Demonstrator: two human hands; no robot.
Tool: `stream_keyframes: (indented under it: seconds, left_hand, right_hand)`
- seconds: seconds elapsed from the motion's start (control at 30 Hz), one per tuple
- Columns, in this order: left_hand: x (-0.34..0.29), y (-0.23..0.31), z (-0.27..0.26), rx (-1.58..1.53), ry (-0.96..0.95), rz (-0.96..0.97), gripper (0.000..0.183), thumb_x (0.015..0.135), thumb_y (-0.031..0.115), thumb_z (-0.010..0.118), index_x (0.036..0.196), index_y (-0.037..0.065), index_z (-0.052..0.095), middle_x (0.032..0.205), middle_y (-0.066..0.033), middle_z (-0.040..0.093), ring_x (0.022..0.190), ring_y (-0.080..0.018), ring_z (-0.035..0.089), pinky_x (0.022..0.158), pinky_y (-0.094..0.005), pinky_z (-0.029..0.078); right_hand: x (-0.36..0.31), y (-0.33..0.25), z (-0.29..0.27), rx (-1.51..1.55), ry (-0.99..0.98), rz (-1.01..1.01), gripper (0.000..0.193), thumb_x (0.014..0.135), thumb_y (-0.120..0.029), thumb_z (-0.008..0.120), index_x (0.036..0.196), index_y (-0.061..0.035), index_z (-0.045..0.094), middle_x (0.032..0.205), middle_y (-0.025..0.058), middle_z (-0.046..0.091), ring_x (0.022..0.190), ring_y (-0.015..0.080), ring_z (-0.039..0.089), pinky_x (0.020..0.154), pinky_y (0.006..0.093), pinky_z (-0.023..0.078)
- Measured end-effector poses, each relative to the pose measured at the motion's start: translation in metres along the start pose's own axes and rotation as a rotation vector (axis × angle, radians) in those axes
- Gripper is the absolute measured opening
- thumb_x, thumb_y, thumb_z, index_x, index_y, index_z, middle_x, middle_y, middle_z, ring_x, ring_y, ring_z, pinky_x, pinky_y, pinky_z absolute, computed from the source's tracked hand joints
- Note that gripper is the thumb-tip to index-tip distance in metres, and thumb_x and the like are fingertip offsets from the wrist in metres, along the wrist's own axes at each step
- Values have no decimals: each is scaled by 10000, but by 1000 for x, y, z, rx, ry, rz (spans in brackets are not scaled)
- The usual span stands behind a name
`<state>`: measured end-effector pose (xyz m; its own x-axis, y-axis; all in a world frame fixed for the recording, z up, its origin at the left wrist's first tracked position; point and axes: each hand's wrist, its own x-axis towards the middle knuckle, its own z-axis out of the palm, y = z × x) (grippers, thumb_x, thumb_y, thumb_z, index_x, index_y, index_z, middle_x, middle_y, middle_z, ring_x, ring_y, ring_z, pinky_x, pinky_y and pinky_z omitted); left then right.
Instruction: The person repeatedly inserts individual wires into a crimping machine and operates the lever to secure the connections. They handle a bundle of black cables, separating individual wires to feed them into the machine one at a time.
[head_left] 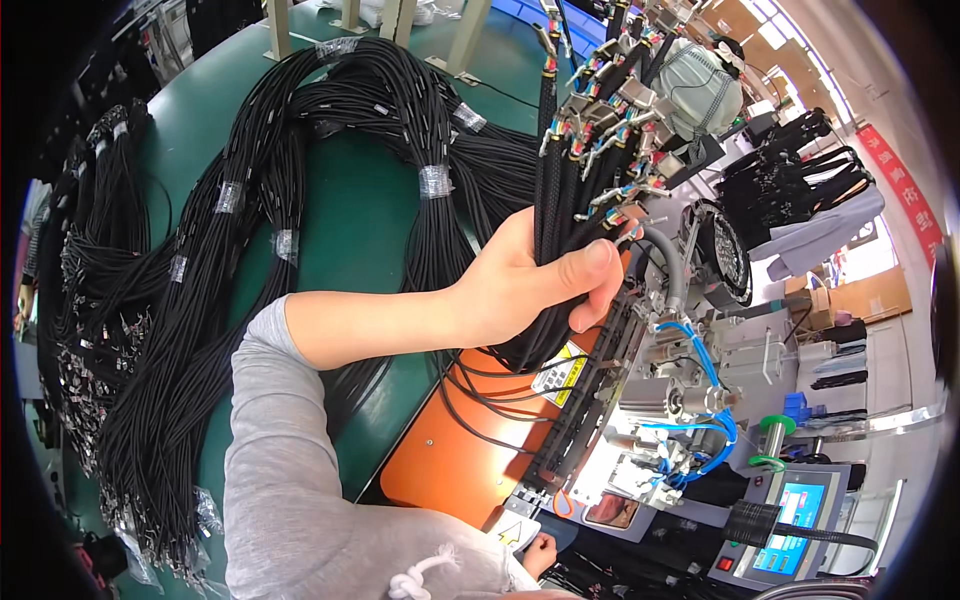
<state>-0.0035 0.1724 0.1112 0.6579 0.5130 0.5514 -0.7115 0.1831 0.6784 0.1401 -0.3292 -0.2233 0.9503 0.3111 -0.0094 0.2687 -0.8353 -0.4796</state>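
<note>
My left hand [530, 280] reaches across from the lower left in a grey sleeve. Its fingers and thumb close round a bundle of black braided cables [560, 205]. Metal connectors with coloured wire ends [615, 130] fan out above the fist, and the cables droop in a loop below it, over an orange machine cover [450, 440]. Small at the bottom edge, beside a white plate with an arrow, is what looks like my right hand [540, 555]. Its fingers are curled, the rest is hidden by my clothing, and anything in it cannot be made out.
Long tied bundles of black cables [280, 180] cover much of the green table [350, 230]. At right stands a machine with metal cylinders and blue air tubes [705, 360]. A control box with a lit screen [795, 525] sits lower right. Upright posts [465, 40] rise at the back.
</note>
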Motion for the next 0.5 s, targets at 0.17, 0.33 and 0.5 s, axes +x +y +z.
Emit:
stream_keyframes:
  seconds: [0.17, 0.33, 0.5]
  left_hand:
    - [2, 1, 2, 57, -2, 56, 419, 967, 315, 501, 1216, 3, 376, 716, -44, 507, 550, -112, 480, 531, -275, 403]
    - [100, 3, -5, 462, 179, 633, 216, 936, 217, 561, 870, 17, 512, 608, -22, 541, 423, -111, 475, 388, -292, 373]
    - [267, 31, -70, 1676, 791, 713, 947, 681, 614, 671, 1271, -60, 362, 1169, -262, 467, 1062, -335, 485, 885, -380, 399]
  right_hand:
    - [0, 0, 1, 54, -36, 81, 167, 768, -114, 543, 811, -23, 676, 720, 161, 652, 637, 296, 591, 624, 397, 464]
    - [-2, -6, -2, -5, -65, 125, 174, 770, -132, 541, 840, -49, 677, 788, 142, 665, 736, 306, 575, 716, 404, 453]
    - [-5, -9, 0, 19, -36, 153, 166, 763, -132, 546, 828, -57, 679, 746, 147, 636, 708, 307, 554, 693, 411, 443]
